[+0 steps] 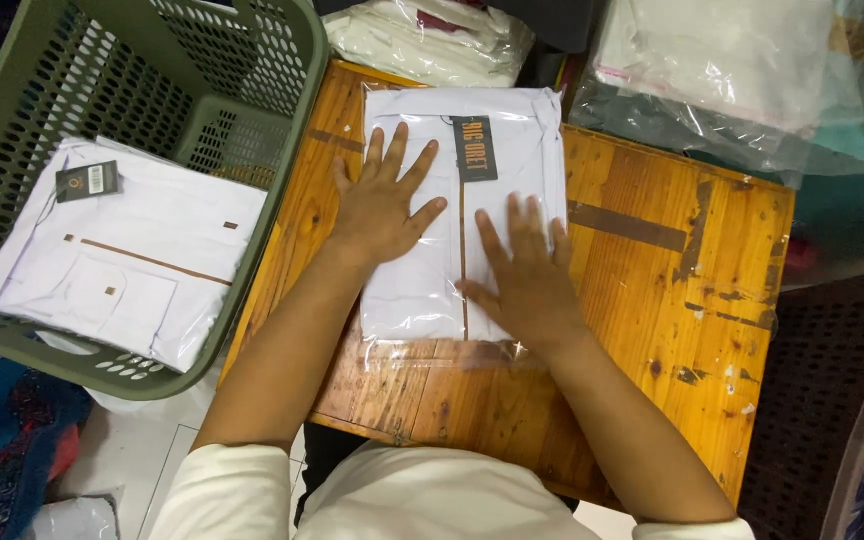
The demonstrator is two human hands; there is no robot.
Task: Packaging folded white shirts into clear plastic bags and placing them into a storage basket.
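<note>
Two bare hands lie flat on a folded white shirt in a clear plastic bag (492,140), which rests on a small wooden table (652,300) directly in front of the person. The left hand (382,205) presses palm-down on the left half of the bagged shirt, fingers extended and spread apart, gripping nothing. The right hand (527,280) presses palm-down on the lower right half, fingers extended and held close together, likewise gripping nothing. A dark hang tag (474,148) sits near the top centre of the shirt, above a thin brown line that runs down the shirt front between the two hands. The open end of the bag extends past the near edge of the shirt and lies flat on the table. The table surface is orange-brown wood with dark worn patches. To the left, touching the table edge, stands a green perforated laundry basket (282,60). Inside it lies a second folded white shirt (142,270) with brown trim and a dark tag at its upper left corner. Beyond the far edge of the table lie further garments in clear plastic bags (712,60). The person wears cream sleeves (232,490) reaching to the upper arms.
</note>
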